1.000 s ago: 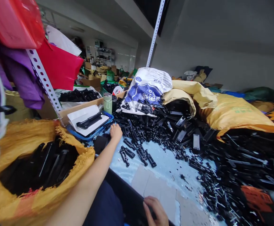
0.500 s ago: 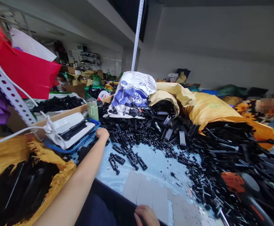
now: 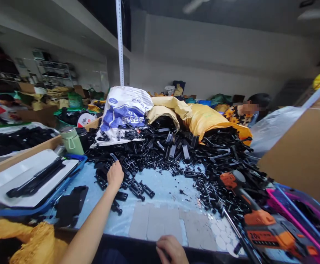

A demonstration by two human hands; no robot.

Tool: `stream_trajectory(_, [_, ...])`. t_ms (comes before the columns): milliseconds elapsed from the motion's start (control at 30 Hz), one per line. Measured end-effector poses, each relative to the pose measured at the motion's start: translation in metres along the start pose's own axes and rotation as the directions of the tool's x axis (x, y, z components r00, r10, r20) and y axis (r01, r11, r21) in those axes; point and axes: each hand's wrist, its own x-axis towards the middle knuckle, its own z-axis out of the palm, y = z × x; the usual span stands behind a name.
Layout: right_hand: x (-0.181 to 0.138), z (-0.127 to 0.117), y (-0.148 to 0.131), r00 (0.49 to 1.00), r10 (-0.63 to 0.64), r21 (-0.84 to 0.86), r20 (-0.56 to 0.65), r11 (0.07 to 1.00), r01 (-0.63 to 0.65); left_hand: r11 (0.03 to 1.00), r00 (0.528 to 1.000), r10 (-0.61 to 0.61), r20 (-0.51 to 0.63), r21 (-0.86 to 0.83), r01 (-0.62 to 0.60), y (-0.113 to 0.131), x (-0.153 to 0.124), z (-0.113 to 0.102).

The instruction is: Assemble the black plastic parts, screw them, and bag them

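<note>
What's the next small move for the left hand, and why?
I'd probably have the left hand settle its grip on one of the piled black parts: it is right at them, so little reach seems needed. Whether it already holds one is hidden. The right hand is well apart from the pile, near the flat grey pieces.

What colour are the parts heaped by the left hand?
Mostly black; the parts show best in the head view.
</note>
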Motion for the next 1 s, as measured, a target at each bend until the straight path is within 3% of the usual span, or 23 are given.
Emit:
stream_trajectory(100, [0.003,-0.032,0.014,0.998,0.034,-0.135,0.062,0.99,-0.026,0.996,0.995,0.092,-0.026,0.003,-0.092,0.013,-0.009,0.004])
stream_trajectory(200, [0.0,-0.052,0.038,0.995,0.073,-0.312,0.074,0.949,-0.047,0.995,0.992,0.099,-0.083,0.02,-0.098,0.019,-0.009,0.008])
stream_trajectory(400, [-0.014,-0.038,0.077,0.999,-0.013,-0.438,0.039,0.898,0.029,0.982,0.973,0.19,-0.134,0.022,-0.189,0.024,-0.005,0.019])
stream_trajectory(567, [-0.003,-0.048,0.054,0.978,0.136,-0.386,0.159,0.92,-0.065,0.998,0.991,0.069,-0.112,0.006,-0.068,0.04,-0.009,0.01])
stream_trajectory(733, [0.011,-0.062,0.025,0.932,0.336,-0.388,0.136,0.883,-0.262,0.99,0.979,-0.011,-0.202,-0.14,-0.017,0.043,-0.034,0.001])
stream_trajectory(833, [0.012,-0.061,0.022,0.933,0.334,-0.4,0.13,0.879,-0.259,0.973,0.979,-0.009,-0.206,-0.226,-0.039,0.036,-0.053,-0.005])
stream_trajectory(1000, [0.007,-0.056,0.016,0.947,0.315,-0.414,0.056,0.871,-0.265,0.925,0.965,-0.177,-0.193,-0.367,0.096,0.031,-0.065,-0.03])
